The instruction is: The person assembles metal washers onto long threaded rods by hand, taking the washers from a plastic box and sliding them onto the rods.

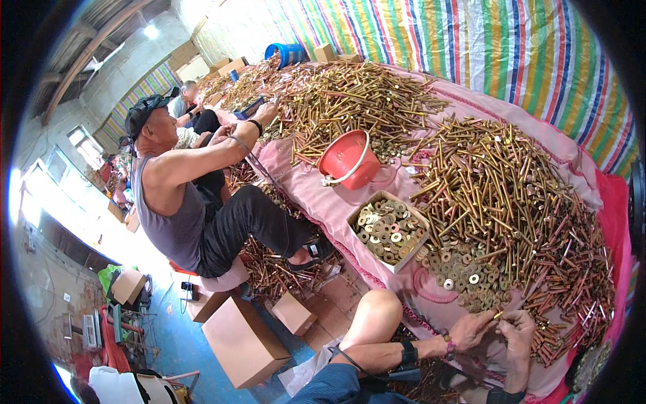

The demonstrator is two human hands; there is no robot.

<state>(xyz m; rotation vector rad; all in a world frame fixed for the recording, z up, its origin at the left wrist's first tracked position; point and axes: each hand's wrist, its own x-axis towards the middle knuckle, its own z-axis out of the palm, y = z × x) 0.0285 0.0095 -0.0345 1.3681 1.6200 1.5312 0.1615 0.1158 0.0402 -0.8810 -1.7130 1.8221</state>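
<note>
My left hand (470,331), with a beaded bracelet and a dark band on its wrist, has its fingers closed near the table's edge. Just right of it, the fingers of my right hand (517,332) are pinched together. Between the two sets of fingertips shows the short golden end of a bolt (498,314); the rest of it is hidden. Loose round washers (471,273) lie just beyond my hands. A large heap of long golden bolts (494,195) spreads behind them, and redder bolts (572,283) lie to the right.
An open box of washers (412,258) and a red bucket (363,170) stand on the pink cloth (303,182). Another heap of bolts (363,101) lies farther off. A co-worker (178,182) sits at the left. Cardboard boxes (245,337) stand on the floor.
</note>
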